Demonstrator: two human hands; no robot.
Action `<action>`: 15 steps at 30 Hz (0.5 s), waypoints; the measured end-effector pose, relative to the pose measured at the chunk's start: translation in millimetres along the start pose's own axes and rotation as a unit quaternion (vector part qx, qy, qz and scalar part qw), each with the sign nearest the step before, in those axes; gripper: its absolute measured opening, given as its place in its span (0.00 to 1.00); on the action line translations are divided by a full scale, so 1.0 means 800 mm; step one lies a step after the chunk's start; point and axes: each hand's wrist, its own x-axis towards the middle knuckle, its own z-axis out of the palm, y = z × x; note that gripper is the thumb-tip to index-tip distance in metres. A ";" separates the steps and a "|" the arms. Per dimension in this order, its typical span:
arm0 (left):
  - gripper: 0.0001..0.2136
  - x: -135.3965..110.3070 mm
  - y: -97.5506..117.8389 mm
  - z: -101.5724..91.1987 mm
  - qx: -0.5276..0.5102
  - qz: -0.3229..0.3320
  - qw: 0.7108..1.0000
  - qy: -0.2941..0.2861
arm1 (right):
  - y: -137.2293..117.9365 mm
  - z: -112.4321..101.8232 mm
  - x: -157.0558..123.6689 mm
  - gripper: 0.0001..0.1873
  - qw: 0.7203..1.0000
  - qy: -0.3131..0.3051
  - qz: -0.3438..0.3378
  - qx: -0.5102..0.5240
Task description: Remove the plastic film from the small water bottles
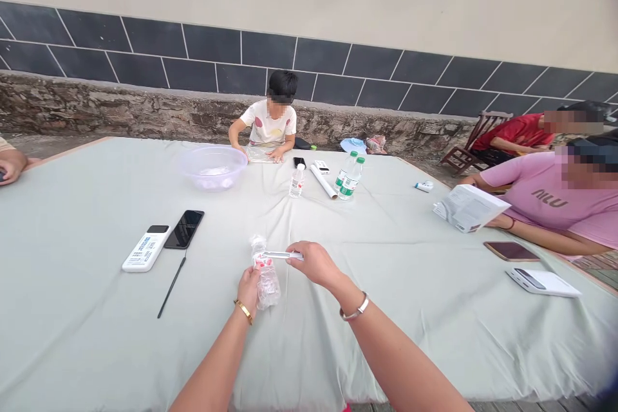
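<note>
Fingers of the left hand (248, 288) wrap the side of a clear plastic bottle (269, 290) at lower centre, while those of the right hand (313, 262) are clamped on a slim white cutter (284, 255). Biggest of all is the table (367, 335), draped in pale grey-green cloth and filling most of the lower frame. Behind its far edge, at upper centre, sits a person in a patterned white shirt (277, 121), both hands on a clear plastic sheet. Near them, left of centre, is a translucent lilac basin (212, 174). At the right of the frame, a white box (470, 207) stands before a person in a pink shirt. Two green-capped bottles (352, 180) stand together above centre, right of a smaller upright bottle (297, 181). The held bottle, with its pink-marked label, points its neck toward the top of the frame. Left of it lie a white device (145, 248) and a black phone (185, 229), just beside each other. Smallest is the cutter, its tip at the label.
</note>
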 end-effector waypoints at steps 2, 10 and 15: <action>0.18 0.001 0.001 -0.002 -0.005 -0.001 1.000 -0.010 | 0.011 -0.015 -0.024 0.06 0.991 -0.114 -0.032 0.067; 0.16 -0.005 0.007 -0.010 -0.022 0.005 0.998 -0.054 | 0.102 0.036 -0.006 0.16 0.965 0.120 0.228 0.054; 0.14 -0.007 0.008 -0.019 -0.030 -0.009 0.996 -0.088 | 0.133 0.077 0.003 0.20 0.949 0.171 0.266 -0.008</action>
